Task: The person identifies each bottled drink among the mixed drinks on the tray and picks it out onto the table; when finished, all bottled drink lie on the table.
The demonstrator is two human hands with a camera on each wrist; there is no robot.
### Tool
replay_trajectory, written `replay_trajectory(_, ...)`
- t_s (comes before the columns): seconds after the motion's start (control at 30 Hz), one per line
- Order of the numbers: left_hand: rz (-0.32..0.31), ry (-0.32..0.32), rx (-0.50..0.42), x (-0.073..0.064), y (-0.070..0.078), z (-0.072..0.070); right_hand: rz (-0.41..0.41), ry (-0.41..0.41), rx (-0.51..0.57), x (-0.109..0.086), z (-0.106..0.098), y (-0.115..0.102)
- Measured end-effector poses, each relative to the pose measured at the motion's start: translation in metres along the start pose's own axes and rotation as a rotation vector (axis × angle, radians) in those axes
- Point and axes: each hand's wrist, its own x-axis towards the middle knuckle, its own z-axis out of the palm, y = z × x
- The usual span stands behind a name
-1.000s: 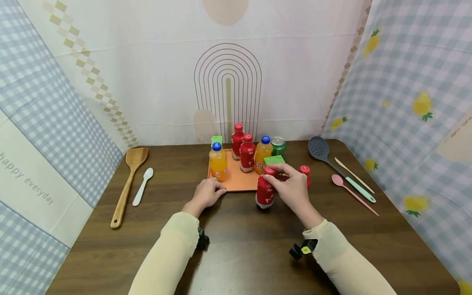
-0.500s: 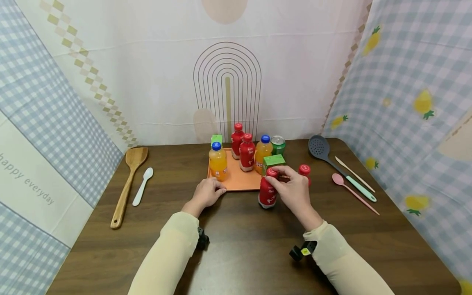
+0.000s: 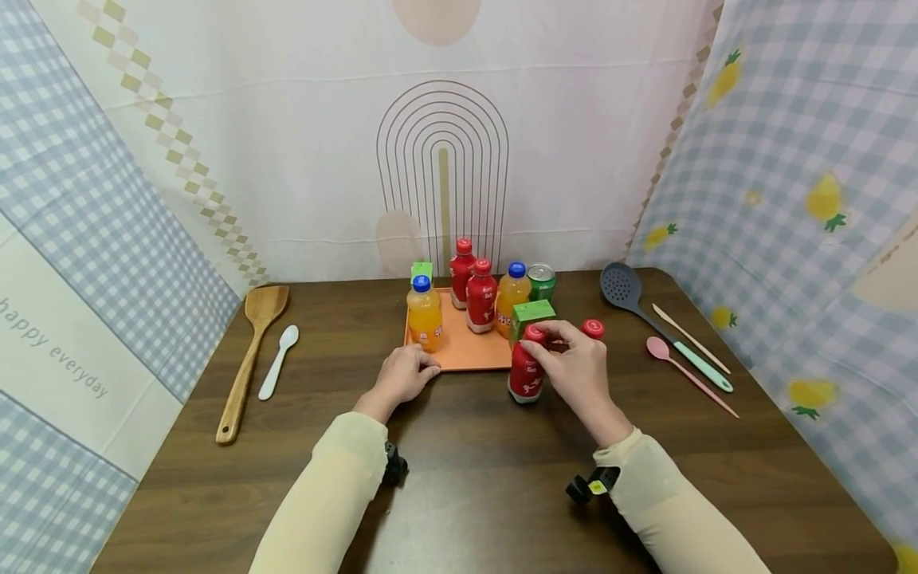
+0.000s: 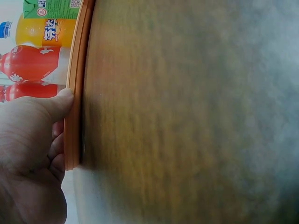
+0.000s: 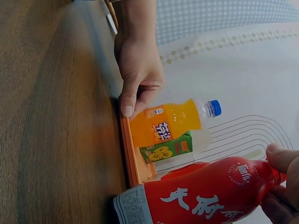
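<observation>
While in right hand (image 3: 577,371), TianFu bottle (image 5: 205,191)

Right fingers (image 3: 561,327) curled, left arm (image 3: 331,478) outstretched

Room between white spoon (image 3: 276,366) and tray (image 3: 462,351)

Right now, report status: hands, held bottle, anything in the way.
Left hand gripping orange tray at near-left corner. Right hand holding red bottle by its neck, in front of orange tray. Green carton behind, possibly obstructing.
</observation>
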Motion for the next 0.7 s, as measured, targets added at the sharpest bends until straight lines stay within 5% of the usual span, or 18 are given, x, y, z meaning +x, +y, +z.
replay_trajectory(0.7,-0.007,-0.023,-0.004,0.0005,0.0004,-0.0013,-0.031,-0.005,-0.052,-0.0007,-0.0018,0.0033)
